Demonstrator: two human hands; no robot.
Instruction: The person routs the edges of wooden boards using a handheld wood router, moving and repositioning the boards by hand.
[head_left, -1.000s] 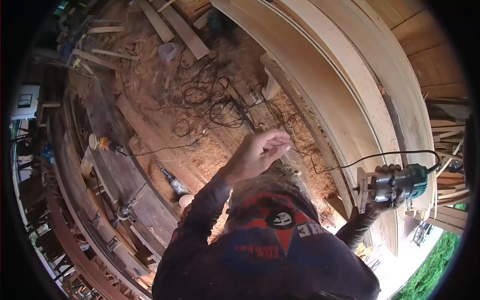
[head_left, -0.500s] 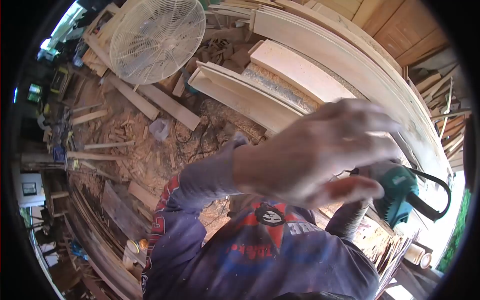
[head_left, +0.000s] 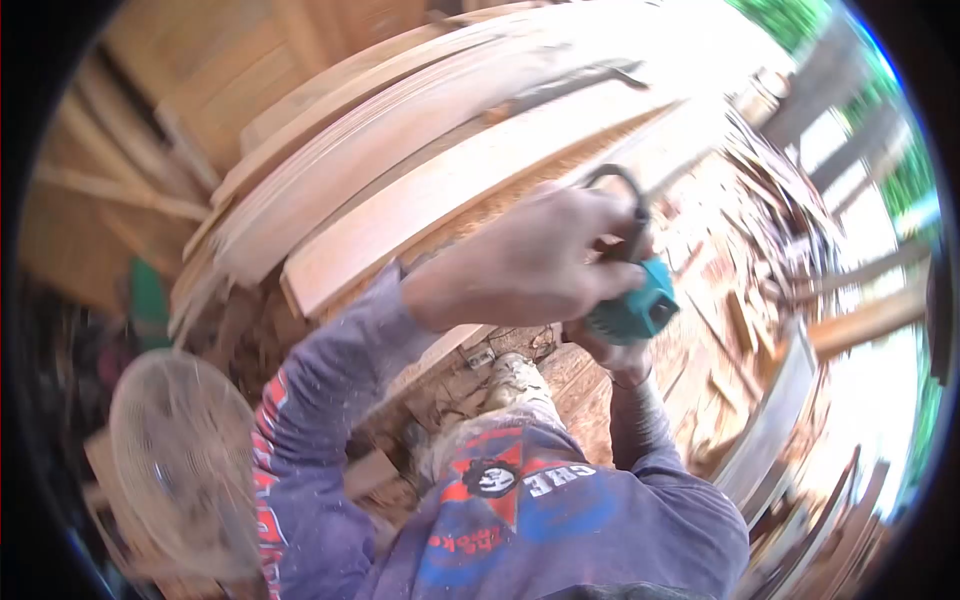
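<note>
A teal power tool [head_left: 637,305] with a black, looped cord or handle part [head_left: 622,180] is held up in front of my chest. My left hand [head_left: 530,258] reaches across from the left, back of the hand towards me. Its fingers and thumb close around the black part at the top of the tool; blur hides the exact grip. Below the tool, my right hand [head_left: 608,352] supports its body, its fingers mostly covered by the tool. Pale planed boards [head_left: 470,185] lie just beyond both hands.
More long boards [head_left: 350,150] are stacked behind. A round fan [head_left: 180,460] stands at the lower left. Wood shavings and offcuts [head_left: 735,320] cover the ground on the right, near a pile of thin strips [head_left: 785,190]. Wooden panels [head_left: 230,60] lean at the back.
My view has swung to the right, so the fan now sits lower left. My left hand has gone from loosely spread beside the tool to closed at its black part.
</note>
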